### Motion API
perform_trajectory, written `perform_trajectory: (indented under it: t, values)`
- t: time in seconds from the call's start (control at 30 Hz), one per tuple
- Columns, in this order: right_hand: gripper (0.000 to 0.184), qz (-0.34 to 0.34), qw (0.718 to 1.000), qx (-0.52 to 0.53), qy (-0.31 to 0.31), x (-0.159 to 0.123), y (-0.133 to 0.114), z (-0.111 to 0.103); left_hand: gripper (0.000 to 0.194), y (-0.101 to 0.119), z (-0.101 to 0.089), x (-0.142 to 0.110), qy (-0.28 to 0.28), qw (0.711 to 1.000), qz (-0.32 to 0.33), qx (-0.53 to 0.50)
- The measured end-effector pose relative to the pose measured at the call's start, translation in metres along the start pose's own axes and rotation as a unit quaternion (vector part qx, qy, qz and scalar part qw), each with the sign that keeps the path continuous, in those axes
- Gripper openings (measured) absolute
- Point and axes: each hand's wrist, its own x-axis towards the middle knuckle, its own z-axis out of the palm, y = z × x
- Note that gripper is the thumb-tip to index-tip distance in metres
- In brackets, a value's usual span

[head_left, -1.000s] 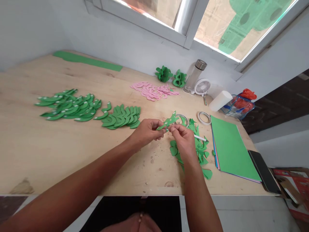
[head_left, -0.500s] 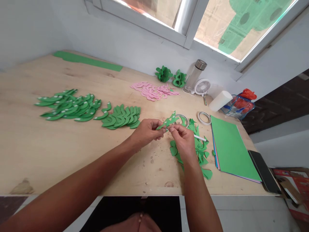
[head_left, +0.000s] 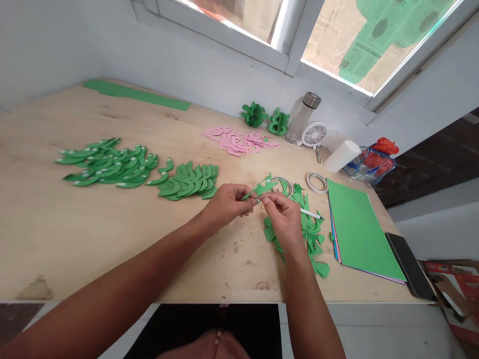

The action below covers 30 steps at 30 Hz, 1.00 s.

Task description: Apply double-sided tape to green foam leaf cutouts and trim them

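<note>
the left hand (head_left: 229, 203) pinches a green paper piece (head_left: 265, 186) between thumb and fingers, over the table (head_left: 130, 219). the right hand (head_left: 285, 214) has thumb and fingertips pressed together on the piece's near edge, beside a small white patch. just behind the right hand lies a tape roll (head_left: 290, 187); green scraps (head_left: 311, 230) spread around its wrist. stacked green curved cutouts (head_left: 187, 180) sit left of the left hand.

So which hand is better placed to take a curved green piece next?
Probably the left hand: it is close beside the stacked curves, while the right hand is farther off. But the left hand grips the green paper, so it may need freeing first.
</note>
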Motion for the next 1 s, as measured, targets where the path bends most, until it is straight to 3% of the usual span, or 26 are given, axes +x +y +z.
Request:
perform_trajectory:
  t: [1.0]
  values:
    - [0.011, 0.050, 0.998, 0.034, 0.025, -0.0002, -0.0042, 0.0016, 0.011, 0.0048, 0.0006, -0.0022, -0.003, 1.000, 0.013, -0.023]
